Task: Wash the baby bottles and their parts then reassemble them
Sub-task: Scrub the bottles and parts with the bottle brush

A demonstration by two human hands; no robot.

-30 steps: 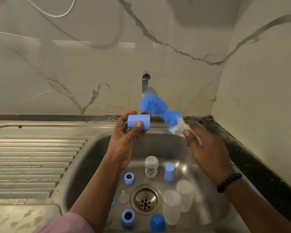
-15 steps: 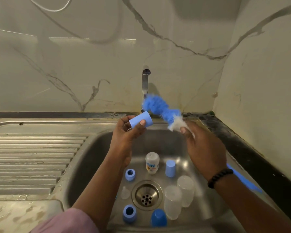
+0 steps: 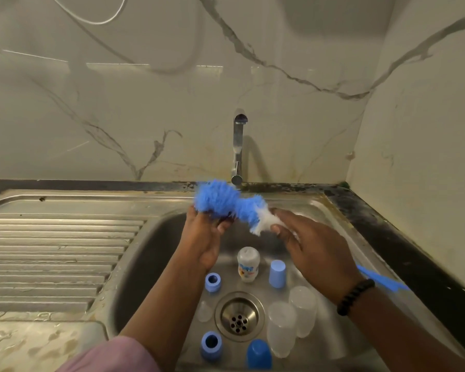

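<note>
Washing looks barely under way, and reassembly has not begun. The right hand [image 3: 314,248] pinches the brush [image 3: 231,208] just below its white bristles, thumb under and fingers [image 3: 279,213] curled over the stem; the blue handle [image 3: 381,280] trails back past the wrist. The blue bristle head lies against the left hand [image 3: 204,234], whose fingers curl up round something under the bristles. What they hold is hidden by the brush, so I cannot tell which part it is, nor how tightly they close.

Below both hands, in the sink [image 3: 151,253], everything else lies apart and waiting. The small bottle [image 3: 248,267] stands straight beneath the right fingers, with a pale blue cap [image 3: 277,273] just beside it. Two blue rings [image 3: 213,282] [image 3: 211,345] sit below the left wrist, a darker blue cap [image 3: 258,354] nearer the viewer. Two frosted clear covers [image 3: 302,310] [image 3: 282,328] touch each other beside the drain [image 3: 239,316]; a clear teat [image 3: 204,311] sits on its other side.

No water shows at the tap [image 3: 238,149], and no foam is visible.
</note>
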